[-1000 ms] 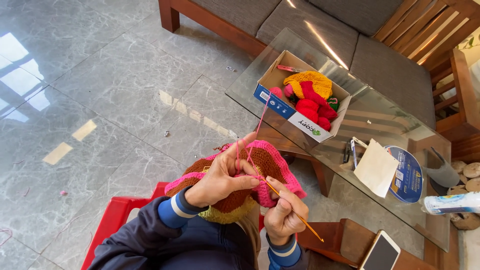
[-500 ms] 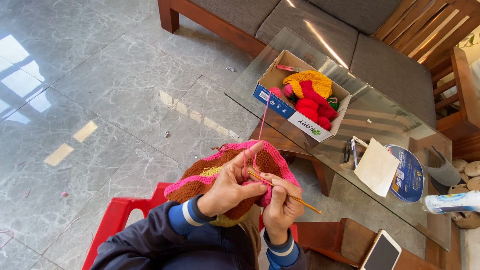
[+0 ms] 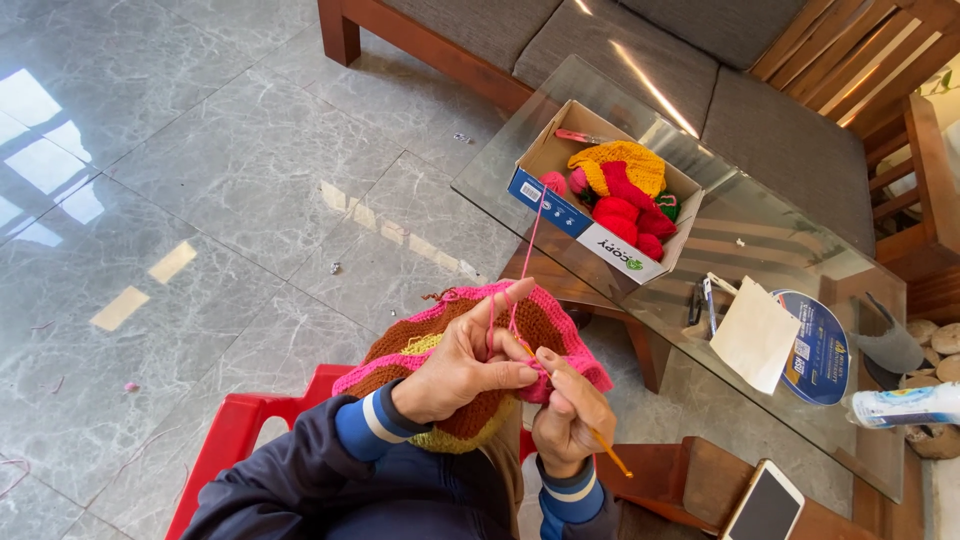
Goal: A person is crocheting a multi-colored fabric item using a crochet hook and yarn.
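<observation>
Crochet work in pink, brown and yellow-green bands is draped over the lap at the near centre of the scene, above a red plastic stool. It is judged to be soft, light and floppy, with an open looped texture that would stretch and sag if lifted by one corner; it is best taken hold of along the pink top edge, close to the live stitches, where it is gathered now. The left hand is closed on that edge, fabric pinched between thumb and fingers, and a pink yarn strand is led over its fingers. The right hand is clenched around a thin orange crochet hook, a stiff, smooth, slender rod whose tip is buried in the stitches.

The strand is run up and away to a cardboard box on the glass table to the far right, in which red, pink and yellow yarn balls are heaped. A white paper piece, a round blue disc and a smartphone are seen to the right. The floor is of polished grey marble tiles, hard and glossy.
</observation>
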